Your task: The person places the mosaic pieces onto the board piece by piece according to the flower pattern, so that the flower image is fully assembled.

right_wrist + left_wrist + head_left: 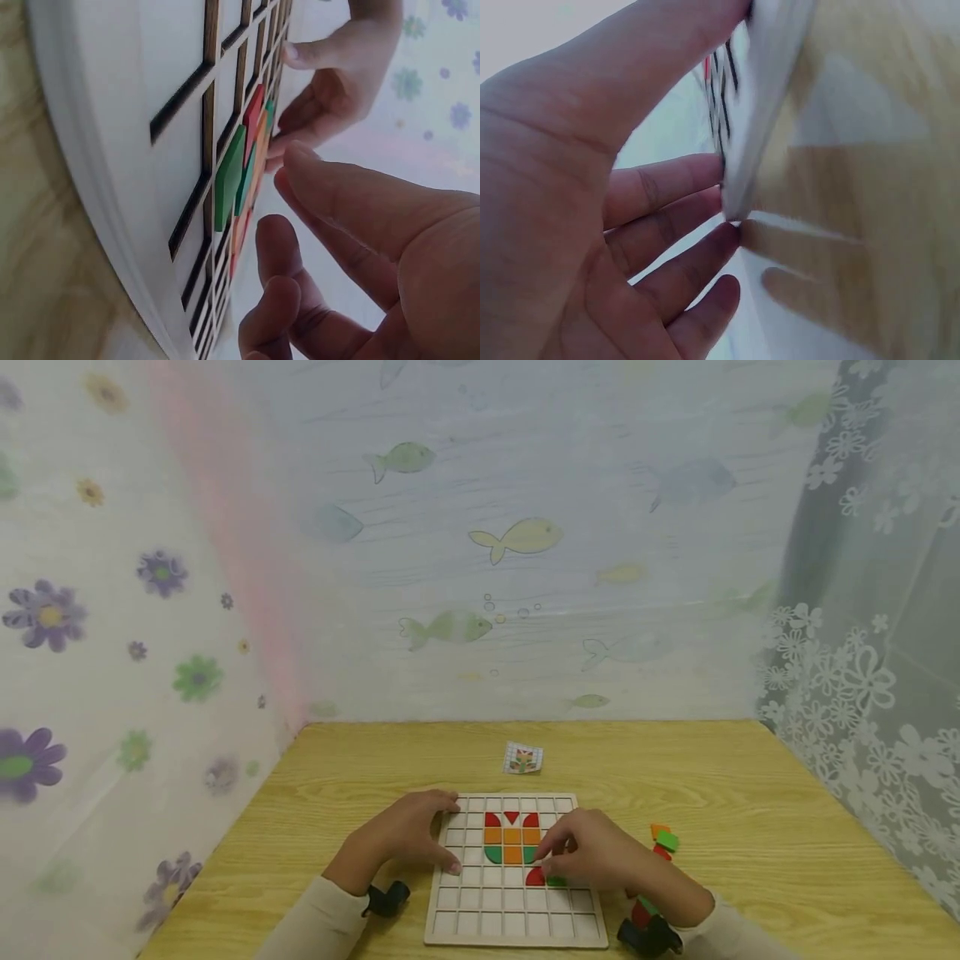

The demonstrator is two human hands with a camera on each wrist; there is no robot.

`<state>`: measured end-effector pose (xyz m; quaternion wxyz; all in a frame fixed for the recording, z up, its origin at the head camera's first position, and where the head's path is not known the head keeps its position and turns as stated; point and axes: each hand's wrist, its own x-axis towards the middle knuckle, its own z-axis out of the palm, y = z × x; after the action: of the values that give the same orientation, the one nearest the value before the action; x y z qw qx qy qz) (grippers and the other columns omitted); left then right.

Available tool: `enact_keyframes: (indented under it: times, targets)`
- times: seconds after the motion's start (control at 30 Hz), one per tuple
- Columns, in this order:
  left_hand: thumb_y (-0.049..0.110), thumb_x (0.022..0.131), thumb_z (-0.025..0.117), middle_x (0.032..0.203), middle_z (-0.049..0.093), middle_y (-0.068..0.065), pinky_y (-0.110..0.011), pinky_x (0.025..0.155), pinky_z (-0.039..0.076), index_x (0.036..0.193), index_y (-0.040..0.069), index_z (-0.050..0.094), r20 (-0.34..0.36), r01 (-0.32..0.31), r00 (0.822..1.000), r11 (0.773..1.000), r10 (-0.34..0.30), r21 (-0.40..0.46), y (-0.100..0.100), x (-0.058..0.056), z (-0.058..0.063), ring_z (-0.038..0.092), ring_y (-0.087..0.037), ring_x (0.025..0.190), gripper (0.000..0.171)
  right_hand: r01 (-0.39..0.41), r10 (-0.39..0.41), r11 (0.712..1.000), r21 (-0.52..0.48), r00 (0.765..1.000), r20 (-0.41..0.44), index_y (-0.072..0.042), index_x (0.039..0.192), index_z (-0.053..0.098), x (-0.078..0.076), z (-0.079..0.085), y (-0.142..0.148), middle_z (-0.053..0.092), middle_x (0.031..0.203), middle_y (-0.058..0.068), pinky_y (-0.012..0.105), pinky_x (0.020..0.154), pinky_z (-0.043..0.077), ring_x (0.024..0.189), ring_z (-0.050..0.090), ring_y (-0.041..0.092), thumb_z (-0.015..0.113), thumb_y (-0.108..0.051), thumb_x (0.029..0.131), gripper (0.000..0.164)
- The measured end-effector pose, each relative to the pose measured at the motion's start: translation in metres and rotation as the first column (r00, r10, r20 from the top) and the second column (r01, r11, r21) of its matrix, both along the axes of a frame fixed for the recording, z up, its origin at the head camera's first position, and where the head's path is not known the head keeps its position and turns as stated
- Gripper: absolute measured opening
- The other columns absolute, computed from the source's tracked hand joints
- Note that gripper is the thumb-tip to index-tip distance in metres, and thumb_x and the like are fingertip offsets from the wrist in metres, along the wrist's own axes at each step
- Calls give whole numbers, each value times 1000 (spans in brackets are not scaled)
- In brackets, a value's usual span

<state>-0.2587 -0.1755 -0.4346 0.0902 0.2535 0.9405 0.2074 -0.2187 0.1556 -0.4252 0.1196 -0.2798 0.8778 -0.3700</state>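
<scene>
A wooden grid board [502,900] lies on the table, with red, orange and green pieces forming a tulip shape. My left hand [411,832] rests at its left edge, the thumb on the face and the relaxed fingers along the rim; the left wrist view shows these fingers [682,277] touching the edge. Over the board's right side, my right hand [600,852] hovers with loosely bent fingers, close to a green piece [556,882]. Beside that lies a red rounded piece [535,877]. In the right wrist view, nothing shows between thumb and fingers.
A small pattern card [522,758] lies beyond the board. Loose pieces, including a green one [667,841] and an orange one [659,831], sit right of the board, partly behind the right forearm. Printed curtains surround the wooden table [360,760].
</scene>
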Motion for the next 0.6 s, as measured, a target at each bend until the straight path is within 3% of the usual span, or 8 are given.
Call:
enact_keyframes:
  times: [0.23,0.6]
  targets:
    - [60,72,89,160,48,-6,-55,119,39,147,12,59,-14,3,1000,1000,-3,1,3,2,0,43,-33,149,94,76,-75,997,21,996,-52,-24,98,82,-2,1,34,71,89,-11,27,59,50,70,57,12,80,-27,92,6]
    - [58,75,88,165,40,-1,-56,121,36,153,14,53,48,-24,999,1000,24,-5,5,3,1,37,-32,153,95,212,-211,977,1,974,-80,-12,110,79,-10,7,104,71,92,-2,28,61,52,76,60,13,77,-29,94,23]
